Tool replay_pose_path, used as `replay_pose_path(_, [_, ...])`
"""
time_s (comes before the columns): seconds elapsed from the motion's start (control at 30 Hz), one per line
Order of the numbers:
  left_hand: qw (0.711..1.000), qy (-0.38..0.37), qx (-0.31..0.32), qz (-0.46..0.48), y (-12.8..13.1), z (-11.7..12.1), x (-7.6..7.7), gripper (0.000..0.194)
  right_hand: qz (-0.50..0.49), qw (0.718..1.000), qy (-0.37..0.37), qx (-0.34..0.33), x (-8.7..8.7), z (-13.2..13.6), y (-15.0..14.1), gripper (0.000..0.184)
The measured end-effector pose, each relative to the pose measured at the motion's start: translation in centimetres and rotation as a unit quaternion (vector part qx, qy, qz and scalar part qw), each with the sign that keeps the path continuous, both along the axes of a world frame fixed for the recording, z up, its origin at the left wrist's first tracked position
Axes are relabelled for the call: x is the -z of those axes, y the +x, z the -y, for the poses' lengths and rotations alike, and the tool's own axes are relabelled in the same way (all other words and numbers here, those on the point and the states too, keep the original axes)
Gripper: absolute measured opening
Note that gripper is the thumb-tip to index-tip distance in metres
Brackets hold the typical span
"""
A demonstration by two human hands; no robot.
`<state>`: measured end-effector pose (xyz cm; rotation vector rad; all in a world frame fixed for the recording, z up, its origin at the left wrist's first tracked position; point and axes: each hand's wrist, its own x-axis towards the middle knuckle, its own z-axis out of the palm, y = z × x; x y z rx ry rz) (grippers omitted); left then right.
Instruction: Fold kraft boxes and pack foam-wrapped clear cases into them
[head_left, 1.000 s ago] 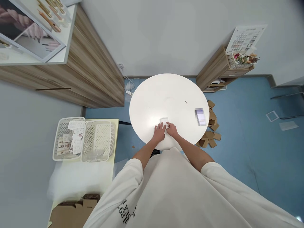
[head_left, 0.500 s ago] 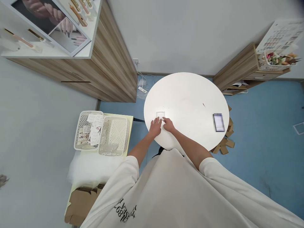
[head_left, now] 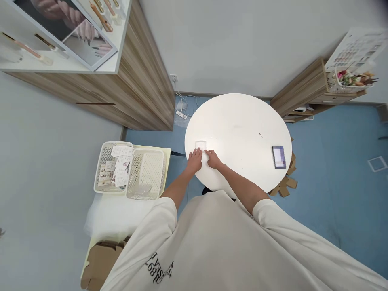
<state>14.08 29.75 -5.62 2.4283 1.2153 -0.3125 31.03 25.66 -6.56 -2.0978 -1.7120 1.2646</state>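
Note:
A small flat clear case with a whitish square outline [head_left: 200,144] lies on the white oval table [head_left: 242,117], near its left edge. My left hand [head_left: 194,160] lies flat at the near side of the case, with the fingers stretched forward and the tips touching its edge. My right hand [head_left: 214,159] is curled, its index finger reaching to the near right corner of the case. Whether anything sits inside those curled fingers is hidden. What the case contains is too small to tell.
A phone-like device [head_left: 279,157], blurred out, lies at the table's right. To the left, two white baskets [head_left: 145,152], one with printed cards, stand on a side table beside white wrap [head_left: 118,214] and folded cardboard [head_left: 100,262]. Wooden cabinets [head_left: 148,76] flank the table; cardboard boxes [head_left: 283,186] lie below.
The case has shifted slightly left on the table, and my left hand has moved left with it. My right hand has stayed by its near right corner.

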Motion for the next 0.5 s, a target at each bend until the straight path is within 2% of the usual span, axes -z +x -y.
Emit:
replay_pose_path(0.17, [1.000,0.008,-0.021,0.009,0.9,0.1,-1.0,0.073,0.033,0.999,0.002,0.012,-1.3,2.3,1.6,0.070])
replay_pose_path(0.27, [0.999,0.024,-0.041,0.027,1.7,1.0,-1.8,0.073,0.045,0.999,0.000,0.021,-2.4,4.2,2.9,0.064])
replay_pose_path(0.37, [0.997,0.042,-0.052,0.034,2.6,2.9,-2.6,0.075,0.049,0.998,0.001,0.026,-3.4,6.4,4.3,0.062])
replay_pose_path(0.5, [0.997,0.054,-0.054,0.030,3.7,6.6,-3.3,0.072,0.046,0.999,0.015,0.022,-4.6,10.0,6.0,0.057])
